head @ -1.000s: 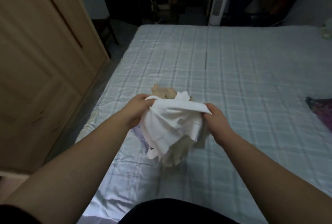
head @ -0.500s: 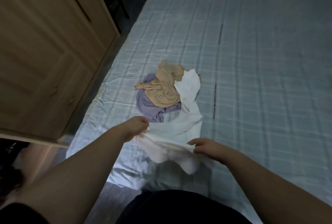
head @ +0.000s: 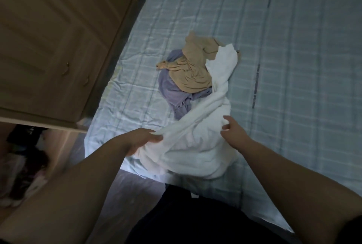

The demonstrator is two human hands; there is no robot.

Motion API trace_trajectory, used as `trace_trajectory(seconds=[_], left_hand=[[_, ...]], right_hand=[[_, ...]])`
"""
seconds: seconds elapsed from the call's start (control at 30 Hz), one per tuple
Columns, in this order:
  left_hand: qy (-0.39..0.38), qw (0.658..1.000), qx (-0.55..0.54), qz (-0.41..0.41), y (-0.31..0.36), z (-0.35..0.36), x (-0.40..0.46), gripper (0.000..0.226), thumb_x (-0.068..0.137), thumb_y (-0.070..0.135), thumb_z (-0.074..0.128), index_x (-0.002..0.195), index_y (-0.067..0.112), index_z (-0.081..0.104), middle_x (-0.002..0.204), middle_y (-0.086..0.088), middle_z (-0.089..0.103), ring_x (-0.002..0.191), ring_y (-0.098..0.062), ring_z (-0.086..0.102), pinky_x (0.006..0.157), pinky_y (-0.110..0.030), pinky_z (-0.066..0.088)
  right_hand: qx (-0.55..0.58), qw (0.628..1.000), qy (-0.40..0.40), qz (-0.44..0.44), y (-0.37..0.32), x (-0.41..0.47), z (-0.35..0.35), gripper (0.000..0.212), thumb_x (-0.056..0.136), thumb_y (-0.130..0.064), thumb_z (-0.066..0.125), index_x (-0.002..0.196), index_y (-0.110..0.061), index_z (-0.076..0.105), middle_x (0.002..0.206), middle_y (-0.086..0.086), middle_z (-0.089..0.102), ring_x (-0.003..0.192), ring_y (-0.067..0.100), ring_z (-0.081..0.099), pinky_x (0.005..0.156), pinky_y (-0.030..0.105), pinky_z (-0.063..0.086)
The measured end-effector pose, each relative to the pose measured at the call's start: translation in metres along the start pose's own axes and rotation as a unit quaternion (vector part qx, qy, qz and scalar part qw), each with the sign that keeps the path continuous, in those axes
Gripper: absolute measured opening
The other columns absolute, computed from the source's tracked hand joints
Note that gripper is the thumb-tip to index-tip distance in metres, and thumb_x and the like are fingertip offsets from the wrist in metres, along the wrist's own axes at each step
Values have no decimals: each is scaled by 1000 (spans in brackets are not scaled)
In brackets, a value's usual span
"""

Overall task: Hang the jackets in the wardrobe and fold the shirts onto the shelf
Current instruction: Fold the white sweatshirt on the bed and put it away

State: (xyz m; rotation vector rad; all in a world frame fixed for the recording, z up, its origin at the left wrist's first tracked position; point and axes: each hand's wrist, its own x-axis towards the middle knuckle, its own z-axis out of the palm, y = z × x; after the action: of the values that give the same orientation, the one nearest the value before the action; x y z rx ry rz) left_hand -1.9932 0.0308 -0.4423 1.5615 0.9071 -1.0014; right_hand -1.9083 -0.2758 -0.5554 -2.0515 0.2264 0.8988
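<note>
White shirt [head: 197, 145], tan garment [head: 193, 71] and lilac garment [head: 172, 93]: soft, matt, creased cloth; bed sheet [head: 293, 67]: checked cloth, slight sheen; wardrobe [head: 49, 38]: pale wood, smooth matt finish.

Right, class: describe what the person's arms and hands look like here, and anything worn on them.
Both forearms are bare from the frame edge down to the left hand and right hand. No watch, ring, bracelet or glove shows. Only a dark sleeve edge appears at the right upper arm, with dark clothing on the body below.
</note>
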Motion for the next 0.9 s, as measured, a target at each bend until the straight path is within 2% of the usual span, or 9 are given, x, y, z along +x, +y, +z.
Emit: trace_trajectory(seconds=[0.13, 0.27, 0.33, 0.43, 0.53, 0.63, 0.8, 0.87, 0.9], left_hand=[[5, 998, 34, 59, -18, -27, -4, 30, 87, 30, 70, 112, 14, 71, 109, -9, 73, 108, -35, 65, 104, -50, 43], [16, 993, 82, 80, -25, -40, -20, 18, 95, 20, 60, 112, 21, 68, 102, 3, 74, 96, -16, 65, 79, -28, 41], [15, 993, 88, 78, -31, -46, -18, 21, 95, 22, 61, 115, 23, 67, 106, 5, 73, 99, -13, 64, 84, -29, 40], [-13, 989, 136, 54, -37, -52, -12, 26, 93, 30, 65, 118, 31, 68, 113, 13, 71, 111, -10, 61, 99, -31, 38], [-17, 977, 206, 42, -36, -58, -7, 21, 93, 24, 63, 110, 35, 67, 115, 16, 66, 115, -7, 56, 94, -26, 35], [12, 980, 187, 70, -35, -68, 4, 52, 90, 12, 66, 135, 32, 49, 139, 8, 51, 130, -11, 45, 99, -26, 37], [31, 979, 115, 166, -2, -52, 19, 116, 73, 32, 83, 155, 28, 1, 148, 5, 35, 134, -14, 41, 107, -33, 42], [85, 972, 90, 198, 14, -37, 23, 106, 71, 33, 81, 152, 13, 15, 134, 0, 51, 122, -15, 54, 102, -32, 48], [128, 965, 52, 225, 20, -31, 25, 78, 77, 27, 78, 142, 10, 38, 119, -4, 62, 113, -18, 62, 96, -35, 53]], right_hand=[[-3, 999, 10, -53, -35, 14, 20, 76, 86, -5, 59, 150, -34, 31, 119, 2, 48, 100, 19, 54, 78, 24, 41], [37, 991, -110, -67, -72, 18, 58, 69, 90, 5, 54, 149, -26, 36, 94, 10, 54, 73, 14, 56, 66, 18, 46], [-11, 983, -166, -75, -83, 18, 84, 65, 90, 7, 51, 147, -22, 40, 89, 4, 55, 66, 8, 54, 67, 19, 46], [-58, 979, -159, -110, -93, 15, 118, 54, 90, 3, 51, 136, -25, 55, 102, 0, 58, 76, 12, 57, 71, 21, 45], [-99, 975, -90, -175, -103, 16, 141, 30, 96, -4, 52, 114, -27, 55, 100, -8, 51, 85, 2, 50, 83, 23, 41], [-86, 963, -135, -215, -124, 7, 146, 65, 92, 6, 38, 126, -49, 32, 117, -16, 33, 90, -13, 34, 93, 19, 33], [34, 937, -198, -284, -157, -30, 142, 75, 92, 10, 35, 148, -41, 33, 136, -14, 42, 117, -3, 42, 107, 24, 36], [10, 926, -182, -332, -172, -40, 132, 65, 94, 2, 35, 150, -30, 36, 137, 3, 51, 120, 10, 46, 105, 25, 35], [-19, 921, -144, -361, -176, -41, 126, 58, 94, -8, 34, 149, -26, 40, 131, 11, 56, 114, 17, 51, 103, 24, 37]])
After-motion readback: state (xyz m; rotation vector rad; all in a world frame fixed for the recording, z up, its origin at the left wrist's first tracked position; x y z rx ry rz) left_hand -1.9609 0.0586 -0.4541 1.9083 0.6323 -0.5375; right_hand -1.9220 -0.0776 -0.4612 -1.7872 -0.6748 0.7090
